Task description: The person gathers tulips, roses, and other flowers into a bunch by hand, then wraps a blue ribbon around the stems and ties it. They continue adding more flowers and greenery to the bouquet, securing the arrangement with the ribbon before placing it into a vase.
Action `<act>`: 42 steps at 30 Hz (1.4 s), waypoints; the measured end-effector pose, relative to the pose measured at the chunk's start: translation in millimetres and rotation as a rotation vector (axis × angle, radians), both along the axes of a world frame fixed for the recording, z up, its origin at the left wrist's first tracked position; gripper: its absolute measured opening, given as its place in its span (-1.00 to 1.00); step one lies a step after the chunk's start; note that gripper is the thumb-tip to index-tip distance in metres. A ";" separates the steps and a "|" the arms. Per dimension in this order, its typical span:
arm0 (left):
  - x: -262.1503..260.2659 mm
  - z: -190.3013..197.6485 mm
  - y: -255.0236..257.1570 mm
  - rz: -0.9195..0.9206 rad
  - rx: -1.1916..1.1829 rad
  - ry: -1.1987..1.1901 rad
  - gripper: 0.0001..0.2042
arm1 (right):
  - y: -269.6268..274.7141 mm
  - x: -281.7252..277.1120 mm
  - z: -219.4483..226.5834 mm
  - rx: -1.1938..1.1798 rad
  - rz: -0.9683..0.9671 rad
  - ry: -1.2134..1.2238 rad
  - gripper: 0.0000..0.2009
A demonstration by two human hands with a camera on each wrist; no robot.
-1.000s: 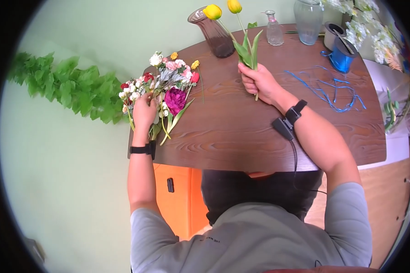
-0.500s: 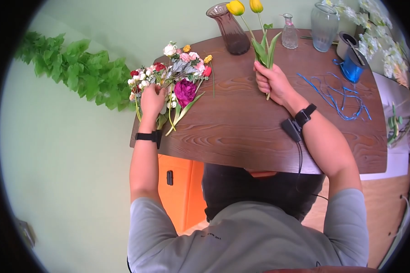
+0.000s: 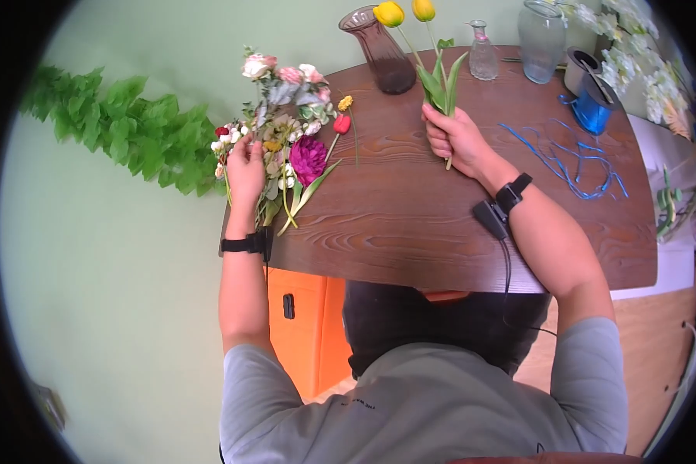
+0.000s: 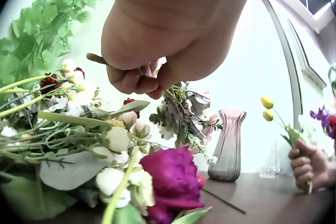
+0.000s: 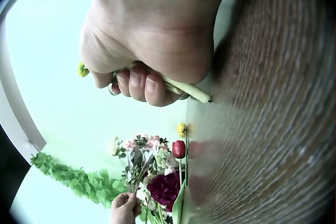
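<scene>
Right hand (image 3: 458,143) grips the yellow tulips (image 3: 441,90) by their lower stems, heads up over the tabletop (image 3: 394,201) — likely light and bendy, so that's the spot. Left hand (image 3: 245,174) pinches a pink spray (image 3: 290,75) by its stem above the flower heap (image 3: 308,160) — crushable petals, I'd judge.

A dark wood-grain bench (image 3: 379,224) stands against a pale green wall (image 3: 131,309). Near its far edge are 3 glass vessels: a fluted, purple-tinted vase (image 3: 387,58), a small narrow-necked clear bottle (image 3: 483,60) and a wide, pale glass vase (image 3: 540,45). Farther right is 1 spool of shiny blue ribbon (image 3: 592,114), with loose blue strands (image 3: 591,195) tangled on the wood nearby. White blossom sprays (image 3: 622,69) rise at the right. At left, a green leaf garland (image 3: 124,131) runs along the wall. Below the bench shows an orange cabinet (image 3: 301,340) with 1 black handle (image 3: 288,306).
</scene>
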State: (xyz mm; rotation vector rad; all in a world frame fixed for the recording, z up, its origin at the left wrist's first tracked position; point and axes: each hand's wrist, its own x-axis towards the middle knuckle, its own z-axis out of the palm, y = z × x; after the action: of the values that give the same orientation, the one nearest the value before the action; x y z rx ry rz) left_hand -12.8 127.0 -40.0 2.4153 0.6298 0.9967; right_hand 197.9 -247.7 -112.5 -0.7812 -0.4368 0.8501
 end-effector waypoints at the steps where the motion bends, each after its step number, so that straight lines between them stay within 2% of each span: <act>1: 0.9 4.3 -4.5 -0.037 -0.056 -0.059 -0.74 | -0.4 0.3 0.0 -0.002 -0.001 0.002 -0.79; 2: -0.9 15.5 -13.7 -0.030 -0.100 -0.012 -0.74 | -0.7 0.8 -0.4 0.000 0.003 -0.006 -0.80; 5: -1.4 25.9 -15.2 -0.148 -0.434 -0.127 -0.76 | -0.3 2.3 -2.7 0.008 0.011 -0.025 -0.80; 9: 10.3 38.4 -43.6 -0.309 -0.683 -0.369 -0.81 | -0.2 2.6 -3.8 0.025 0.018 -0.043 -0.81; 10: 10.3 39.6 -44.4 -0.403 -0.727 -0.359 -0.83 | -0.3 2.8 -3.4 0.030 0.020 -0.050 -0.81; 13: 23.9 51.0 -93.2 -0.441 -0.734 -0.349 -0.84 | -0.2 2.2 -3.3 0.048 0.027 -0.045 -0.81; 15: 30.6 46.2 -99.0 -0.543 -0.786 -0.229 -0.88 | -1.1 1.8 -3.4 0.059 0.030 -0.065 -0.82; 17: 45.2 38.1 -120.6 -0.700 -0.902 -0.215 -0.89 | -0.9 1.6 -3.9 0.068 0.035 -0.084 -0.82; 21: 79.2 24.1 -178.4 -0.746 -0.899 -0.105 -0.77 | -1.0 1.1 -5.3 0.078 0.042 -0.113 -0.83; 26: 116.1 5.0 -221.9 -0.810 -0.841 0.011 -0.76 | -3.3 1.7 -4.7 0.125 0.093 -0.097 -0.77; 31: 134.3 -8.5 -233.3 -0.806 -0.813 0.030 -0.82 | -1.4 3.6 -8.0 0.216 0.104 -0.042 -0.60; 34: 134.2 -8.9 -236.0 -0.767 -0.782 0.045 -0.83 | 0.7 1.9 -10.4 0.181 0.084 -0.046 -0.54; 37: 130.9 -8.3 -240.5 -0.722 -0.739 0.028 -0.84 | 1.2 0.0 -8.5 0.139 0.027 -0.137 -0.50; 39: 127.6 -9.4 -243.7 -0.706 -0.730 0.002 -0.82 | -4.5 -0.1 -5.3 0.145 0.070 -0.171 -0.48; 42: 122.7 -8.4 -237.7 -0.633 -0.613 0.096 -0.80 | -4.6 -0.3 -6.4 0.155 0.086 -0.217 -0.47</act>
State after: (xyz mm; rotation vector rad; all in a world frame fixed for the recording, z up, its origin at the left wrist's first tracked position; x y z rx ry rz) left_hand 109.9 -110.7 -48.4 1.9088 0.1309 0.3514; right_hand 197.6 -252.3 -118.9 -0.7177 -0.7248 0.8035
